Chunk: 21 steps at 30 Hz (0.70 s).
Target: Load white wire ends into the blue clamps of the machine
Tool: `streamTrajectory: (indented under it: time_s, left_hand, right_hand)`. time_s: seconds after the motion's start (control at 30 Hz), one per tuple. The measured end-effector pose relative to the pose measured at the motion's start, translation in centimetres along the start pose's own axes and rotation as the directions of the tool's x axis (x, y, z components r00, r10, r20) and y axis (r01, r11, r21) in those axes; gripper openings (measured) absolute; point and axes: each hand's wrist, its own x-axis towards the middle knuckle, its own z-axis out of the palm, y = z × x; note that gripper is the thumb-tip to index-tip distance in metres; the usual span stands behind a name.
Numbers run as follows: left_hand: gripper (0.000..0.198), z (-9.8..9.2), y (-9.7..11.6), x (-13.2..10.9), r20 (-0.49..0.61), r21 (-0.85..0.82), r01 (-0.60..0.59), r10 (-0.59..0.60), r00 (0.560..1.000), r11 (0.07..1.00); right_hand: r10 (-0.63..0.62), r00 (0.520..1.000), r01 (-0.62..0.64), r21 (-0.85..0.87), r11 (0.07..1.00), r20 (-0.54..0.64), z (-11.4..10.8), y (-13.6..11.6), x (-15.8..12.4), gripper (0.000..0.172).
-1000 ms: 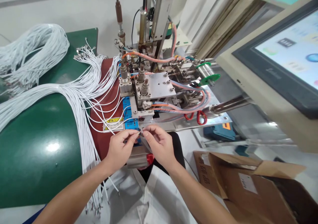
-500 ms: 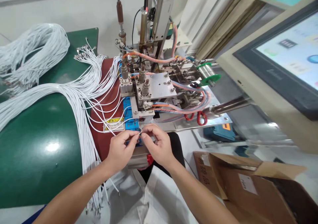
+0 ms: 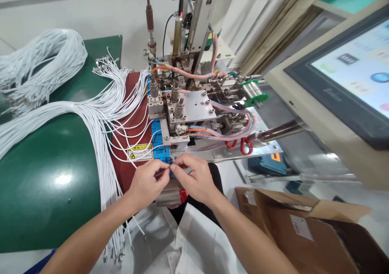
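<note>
My left hand (image 3: 148, 180) is closed in a pinch at the front end of the blue fixture strip (image 3: 161, 154). A white cable (image 3: 121, 159) runs from the bundle into this hand, and its end is hidden by the fingers. Against the left fingertips, my right hand (image 3: 196, 176) is also pinched closed; whatever lies between its thumb and finger is too small to make out. Several other white cables lead into the blue strip, which sits along the left edge of the metal machine (image 3: 194, 105).
A bundle of white cables (image 3: 82, 116) spreads over the green table (image 3: 60, 201), with a coiled bundle (image 3: 60, 59) behind. A green-flanged wire spool (image 3: 253, 93) sits on the machine. A touchscreen (image 3: 355, 67) juts in at right, above an open cardboard box (image 3: 304, 225).
Both hands stay together at the strip's front end. The fingertips have shifted slightly down, and the small tip that showed between them is now covered. The view has moved a little.
</note>
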Motion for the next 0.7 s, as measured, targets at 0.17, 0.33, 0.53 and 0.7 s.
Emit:
streamTrajectory:
  time_s: [0.17, 0.33, 0.53, 0.7]
  left_hand:
    - [0.01, 0.8, -0.1, -0.4, -0.113, -0.07, 0.12, -0.127, 0.985, 0.99]
    - [0.009, 0.7, -0.5, -0.3, -0.068, -0.118, 0.14, -0.149, 0.987, 0.983]
    - [0.01, 0.9, -0.6, -0.4, -0.053, -0.09, 0.114, -0.12, 0.991, 0.989]
    - [0.011, 0.0, -0.8, 0.3, 0.016, -0.043, 0.08, -0.079, 0.997, 0.996]
  right_hand:
    - [0.216, 0.967, -0.171, 0.289, 0.942, -0.132, 2.4, 0.2, -0.8, 0.02]
    - [0.189, 0.972, -0.148, 0.256, 0.955, -0.141, 2.0, 0.6, -0.7, 0.011]
    - [0.191, 0.973, -0.157, 0.23, 0.96, -0.13, 1.5, 0.7, -0.4, 0.009]
    - [0.062, 0.979, -0.062, 0.007, 0.998, -0.195, 1.5, 1.5, -0.7, 0.011]
